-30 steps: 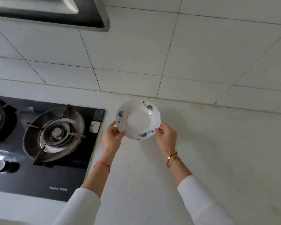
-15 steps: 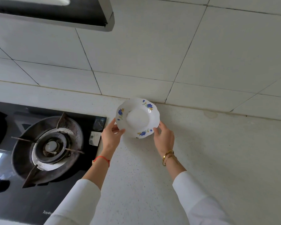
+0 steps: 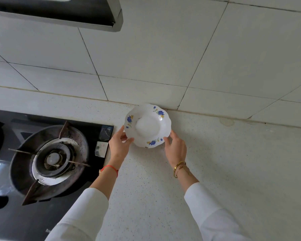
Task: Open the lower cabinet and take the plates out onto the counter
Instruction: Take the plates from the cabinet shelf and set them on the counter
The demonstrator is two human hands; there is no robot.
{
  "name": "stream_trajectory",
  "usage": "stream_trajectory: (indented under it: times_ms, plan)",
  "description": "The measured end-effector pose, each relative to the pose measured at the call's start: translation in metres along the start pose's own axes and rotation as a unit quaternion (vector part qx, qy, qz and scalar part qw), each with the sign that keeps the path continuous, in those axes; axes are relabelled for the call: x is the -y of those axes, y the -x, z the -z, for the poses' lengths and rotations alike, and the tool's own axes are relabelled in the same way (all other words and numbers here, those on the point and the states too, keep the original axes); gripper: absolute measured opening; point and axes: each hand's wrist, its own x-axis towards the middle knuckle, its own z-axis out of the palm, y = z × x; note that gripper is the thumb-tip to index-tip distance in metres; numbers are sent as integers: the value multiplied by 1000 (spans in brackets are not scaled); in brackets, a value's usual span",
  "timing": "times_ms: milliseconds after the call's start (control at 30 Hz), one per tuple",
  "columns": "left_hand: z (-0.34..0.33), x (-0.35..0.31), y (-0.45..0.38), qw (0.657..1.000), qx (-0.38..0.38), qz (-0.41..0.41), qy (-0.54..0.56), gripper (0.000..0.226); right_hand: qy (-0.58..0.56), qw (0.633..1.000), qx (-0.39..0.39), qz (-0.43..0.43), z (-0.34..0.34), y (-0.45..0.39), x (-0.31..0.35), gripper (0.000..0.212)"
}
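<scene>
A small white plate (image 3: 147, 125) with a scalloped rim and blue flowers is at the back of the speckled counter (image 3: 215, 171), close to the tiled wall. My left hand (image 3: 119, 144) grips its left rim, thumb on top. My right hand (image 3: 175, 147) holds the right rim with its fingertips. Whether the plate rests on the counter or hovers just above it, I cannot tell. The lower cabinet is out of view.
A black gas hob (image 3: 49, 160) with a round burner lies directly left of my left hand. A range hood (image 3: 59, 13) hangs above it. White wall tiles (image 3: 146, 58) rise behind the counter.
Both hands have carried the plate away from me toward the wall, and it now sits lower and closer to the counter's back edge.
</scene>
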Motion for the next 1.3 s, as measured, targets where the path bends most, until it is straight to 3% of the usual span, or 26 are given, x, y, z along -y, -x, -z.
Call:
stream_trajectory:
  times_ms: [200,400,567,833,1300]
  plan:
    - [3,-3,-4,998,11,-22,-61,59,30,999,23,-9,1,-3,0,41]
    - [15,-4,-1,983,21,-38,-179,79,32,993,104,-38,23,0,2,74]
    - [24,-22,19,960,7,-165,-226,70,35,995,93,22,52,5,-1,73]
    - [36,-45,67,933,-10,-261,-246,63,7,995,49,83,110,46,1,69]
    - [38,-64,261,904,-42,-334,-265,56,15,990,4,137,216,197,-47,63]
